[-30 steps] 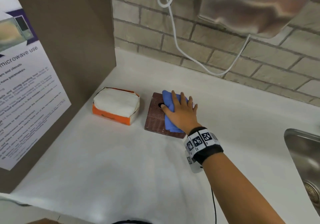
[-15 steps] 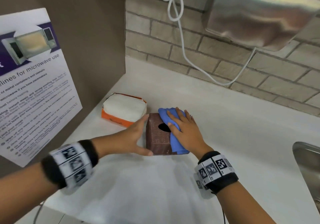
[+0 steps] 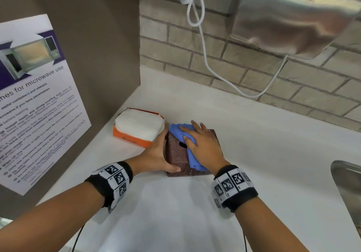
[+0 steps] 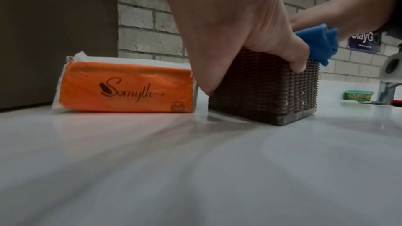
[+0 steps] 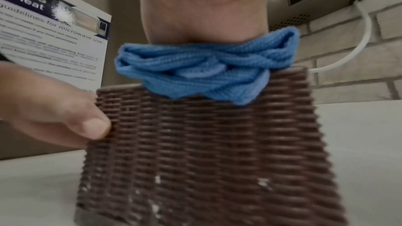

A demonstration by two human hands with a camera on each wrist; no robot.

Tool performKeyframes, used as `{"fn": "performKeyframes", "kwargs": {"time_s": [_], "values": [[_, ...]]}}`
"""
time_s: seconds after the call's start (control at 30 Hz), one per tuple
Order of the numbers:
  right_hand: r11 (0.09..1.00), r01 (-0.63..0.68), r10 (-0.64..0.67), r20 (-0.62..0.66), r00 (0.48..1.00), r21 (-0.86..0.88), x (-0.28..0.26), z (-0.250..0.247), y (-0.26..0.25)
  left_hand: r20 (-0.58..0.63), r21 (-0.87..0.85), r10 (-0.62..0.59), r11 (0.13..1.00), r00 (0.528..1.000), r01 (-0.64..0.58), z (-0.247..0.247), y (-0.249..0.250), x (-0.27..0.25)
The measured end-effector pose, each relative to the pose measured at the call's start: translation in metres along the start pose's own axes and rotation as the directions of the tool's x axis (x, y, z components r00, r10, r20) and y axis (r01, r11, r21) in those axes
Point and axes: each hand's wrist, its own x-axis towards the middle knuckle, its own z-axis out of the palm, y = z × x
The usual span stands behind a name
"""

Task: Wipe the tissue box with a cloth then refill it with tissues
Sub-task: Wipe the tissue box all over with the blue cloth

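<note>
Box: the brown woven-texture tissue box (image 3: 178, 154) stands on the white table (image 3: 175, 212), beside the orange tissue pack (image 3: 136, 128).
Change: left hand (image 3: 156, 154) has arrived, grasping its side.
Right hand (image 3: 205, 146): flat, pressing the crumpled blue cloth (image 3: 181, 132).
Meaning: braced; wiping underway, refill pending.

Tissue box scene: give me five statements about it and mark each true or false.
1. The left hand grips the side of the tissue box. True.
2. The right hand presses a red cloth onto the box. False: the cloth is blue.
3. The tissue pack lies inside the box. False: it sits on the counter, on the box's left.
4. The box has a dark hole in its top. True.
5. The cloth lies on the counter beside the box. False: it is on the box's top, under the right hand.
</note>
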Motion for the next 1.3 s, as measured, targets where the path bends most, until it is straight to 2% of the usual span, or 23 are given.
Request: {"fn": "performKeyframes", "kwargs": {"time_s": [0.13, 0.2, 0.4, 0.47, 0.6, 0.8, 0.9, 1.07, 1.17, 1.23, 1.3], "values": [[0.984, 0.178, -0.176, 0.06, 0.983, -0.03, -0.012, 0.008, -0.016, 0.004, 0.036, 0.011, 0.999, 1.0, -0.012, -0.001, -0.002, 0.001], [0.979, 0.203, -0.202, 0.065, 0.977, -0.017, -0.015, 0.01, -0.016, 0.02, 0.053, 0.029, 0.998, 0.999, -0.03, -0.001, -0.003, 0.003], [0.999, 0.017, -0.018, 0.021, 1.0, 0.044, 0.026, 0.016, -0.009, 0.015, -0.073, 0.005, 0.997, 1.0, -0.004, -0.001, -0.008, 0.002], [0.998, 0.063, -0.063, 0.011, 0.998, 0.018, 0.015, 0.016, -0.019, 0.0, -0.08, 0.02, 0.997, 1.0, -0.02, 0.001, -0.009, 0.003], [0.97, 0.245, -0.245, 0.026, 0.969, -0.005, -0.021, 0.028, -0.03, 0.016, -0.034, -0.001, 0.999, 1.0, 0.002, 0.002, -0.011, 0.006], [0.987, 0.162, -0.163, -0.132, 0.978, -0.019, 0.008, 0.021, -0.017, 0.009, -0.089, 0.024, 0.996, 1.0, -0.023, 0.0, -0.008, 0.004], [0.991, 0.125, -0.13, -0.151, 0.98, -0.044, 0.014, 0.017, -0.019, 0.014, -0.121, 0.012, 0.993, 1.0, -0.01, -0.001, -0.007, 0.003], [0.969, 0.233, -0.243, -0.135, 0.961, -0.083, -0.037, 0.017, -0.026, 0.006, -0.059, -0.023, 0.998, 1.0, 0.023, -0.001, -0.011, 0.004], [0.943, 0.311, -0.325, -0.13, 0.937, -0.116, -0.068, 0.015, -0.013, 0.007, -0.032, -0.033, 0.999, 0.999, 0.033, -0.002, -0.01, 0.004], [0.955, 0.277, -0.289, -0.133, 0.948, -0.105, -0.084, 0.006, 0.008, -0.005, -0.053, -0.014, 0.998, 1.0, 0.014, -0.001, -0.008, 0.004], [0.978, 0.198, -0.209, -0.192, 0.959, -0.071, -0.095, -0.003, 0.037, -0.005, -0.066, -0.01, 0.998, 1.0, 0.01, -0.001, -0.006, 0.004]]}}
